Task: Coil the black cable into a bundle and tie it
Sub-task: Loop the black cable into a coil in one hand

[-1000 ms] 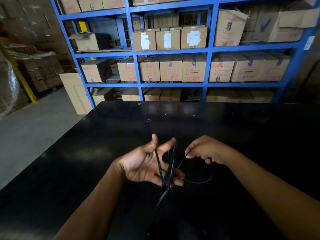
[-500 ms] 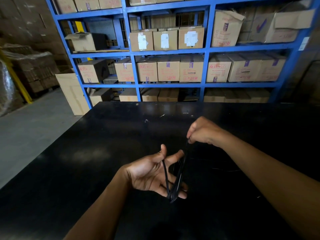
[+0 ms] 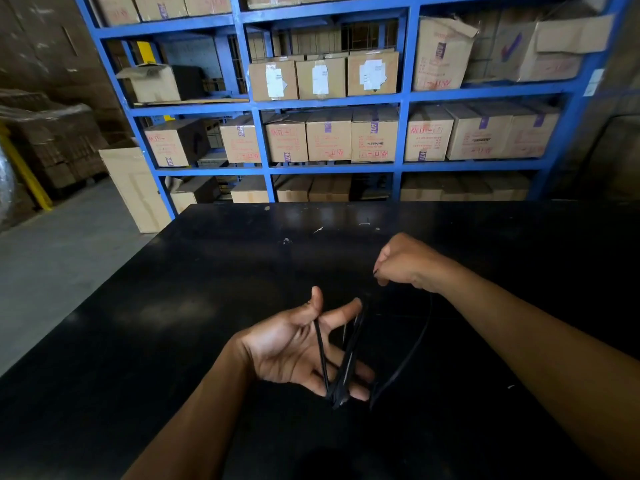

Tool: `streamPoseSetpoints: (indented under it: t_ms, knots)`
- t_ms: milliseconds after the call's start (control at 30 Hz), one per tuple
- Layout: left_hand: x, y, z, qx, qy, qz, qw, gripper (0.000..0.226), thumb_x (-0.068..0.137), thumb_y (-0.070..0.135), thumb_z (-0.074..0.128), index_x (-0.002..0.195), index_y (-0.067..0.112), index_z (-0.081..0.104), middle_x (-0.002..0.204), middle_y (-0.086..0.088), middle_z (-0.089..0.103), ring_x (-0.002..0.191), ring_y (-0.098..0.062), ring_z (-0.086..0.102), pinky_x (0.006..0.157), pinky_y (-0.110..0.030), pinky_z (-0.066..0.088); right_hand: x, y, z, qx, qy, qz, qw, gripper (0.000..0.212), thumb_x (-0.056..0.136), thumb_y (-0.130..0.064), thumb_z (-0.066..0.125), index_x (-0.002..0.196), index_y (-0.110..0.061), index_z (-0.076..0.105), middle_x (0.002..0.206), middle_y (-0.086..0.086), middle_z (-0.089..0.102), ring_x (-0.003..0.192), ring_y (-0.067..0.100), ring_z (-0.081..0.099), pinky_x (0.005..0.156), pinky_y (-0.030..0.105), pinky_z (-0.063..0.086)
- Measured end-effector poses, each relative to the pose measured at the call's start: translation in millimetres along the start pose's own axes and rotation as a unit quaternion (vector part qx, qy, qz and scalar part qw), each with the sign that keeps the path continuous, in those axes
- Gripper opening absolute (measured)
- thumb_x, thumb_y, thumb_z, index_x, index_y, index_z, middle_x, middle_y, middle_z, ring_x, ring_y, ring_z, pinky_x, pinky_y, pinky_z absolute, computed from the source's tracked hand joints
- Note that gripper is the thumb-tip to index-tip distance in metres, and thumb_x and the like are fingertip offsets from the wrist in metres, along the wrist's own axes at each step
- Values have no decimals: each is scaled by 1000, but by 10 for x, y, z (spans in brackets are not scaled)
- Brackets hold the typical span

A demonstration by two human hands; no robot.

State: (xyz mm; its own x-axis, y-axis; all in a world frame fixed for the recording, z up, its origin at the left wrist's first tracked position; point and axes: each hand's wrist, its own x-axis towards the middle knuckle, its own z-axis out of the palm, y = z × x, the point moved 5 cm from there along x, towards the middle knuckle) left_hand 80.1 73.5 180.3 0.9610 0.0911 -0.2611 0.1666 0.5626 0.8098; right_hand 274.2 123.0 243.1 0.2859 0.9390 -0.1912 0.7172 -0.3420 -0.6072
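The left hand (image 3: pixel 298 348) is nearest, palm up, its grip wide with fingers spread. Loops of the thin black cable (image 3: pixel 346 358) are wound around the spread fingers. One strand rises to the right hand (image 3: pixel 408 263), whose grip is narrow and pinches the cable. Below lies the glossy black desk (image 3: pixel 173 323). Behind stands a blue metal shelf (image 3: pixel 403 98) with cardboard boxes (image 3: pixel 329 135).

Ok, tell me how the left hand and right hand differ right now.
The left hand is spread open, palm up, with black cable loops strung around its fingers; the right hand is closed, pinching one strand. The left sits lower and nearer; the right is raised farther out. Both are on the same cable, above the black table.
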Motion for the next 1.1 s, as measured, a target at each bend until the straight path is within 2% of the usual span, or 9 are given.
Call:
streamPoseSetpoints:
  t_ms: [133, 300, 433, 500, 600, 767, 933, 1000, 1100]
  knots:
    - [68, -67, 13, -12, 6, -17, 1000, 62, 82, 77, 33, 140, 54, 33, 143, -38, 37, 131, -54, 34, 104, -54, 41, -12, -28, -22, 21, -13, -9, 1000, 15, 70, -5, 77, 70, -19, 72, 81, 2, 67, 75, 11, 60, 50, 22, 41]
    - [9, -45, -120, -56, 50, 23, 997, 61, 84, 75, 33, 141, 53, 32, 143, -43, 33, 133, -58, 31, 108, -60, 33, -153, -124, -73, -3, -16, -48, 999, 15, 74, -6, 76, 71, -20, 72, 78, 1, 67, 69, 10, 58, 41, 19, 37]
    - [-90, 50, -247, -62, 105, 68, 990, 65, 85, 76, 23, 143, 50, 29, 141, -44, 35, 130, -59, 36, 108, -59, 34, -354, -135, -62, 64, -79, -54, 993, 3, 80, -19, 75, 77, -19, 73, 64, -3, 61, 49, 7, 48, 38, 19, 35]
    - [-154, 116, -333, -88, 147, 101, 980, 68, 85, 75, 21, 145, 46, 26, 139, -44, 37, 129, -60, 38, 106, -59, 37, -503, -130, -2, 109, -119, -65, 985, 13, 88, -25, 66, 79, -20, 74, 53, -8, 57, 41, 3, 47, 38, 19, 38]
    - [-221, 236, -430, -115, 192, 149, 963, 66, 86, 74, 18, 142, 42, 33, 135, -41, 46, 124, -59, 44, 101, -59, 43, -810, -116, 260, 166, -207, -84, 961, 30, 98, -26, 51, 80, -16, 73, 50, -8, 57, 43, 6, 53, 43, 22, 47]
    - [-267, 463, -461, -147, 231, 188, 943, 69, 88, 73, 15, 148, 41, 25, 129, -49, 44, 119, -62, 46, 90, -63, 47, -1321, -58, 788, 188, -361, -118, 906, 31, 103, -24, 37, 90, -14, 63, 69, 0, 69, 66, 10, 65, 62, 23, 45]
    - [-271, 555, -361, -156, 200, 191, 948, 67, 88, 73, 15, 147, 42, 25, 130, -50, 42, 121, -61, 44, 94, -61, 45, -1389, 79, 1153, 140, -388, -126, 902, 27, 102, -25, 36, 99, -17, 61, 94, 6, 70, 89, 14, 66, 79, 34, 39]
    - [-259, 562, -294, -154, 175, 193, 953, 67, 88, 72, 16, 147, 43, 25, 132, -50, 40, 121, -61, 43, 92, -59, 49, -1310, 108, 1211, 141, -370, -133, 909, 27, 103, -23, 36, 99, -15, 62, 98, 8, 69, 86, 10, 67, 76, 27, 41]
    - [-242, 584, -167, -158, 131, 195, 959, 67, 88, 72, 18, 148, 43, 26, 134, -51, 35, 123, -62, 40, 91, -59, 51, -1146, 118, 1247, 158, -344, -148, 914, 27, 102, -18, 40, 100, -5, 64, 99, 12, 67, 68, -7, 64, 58, 6, 44]
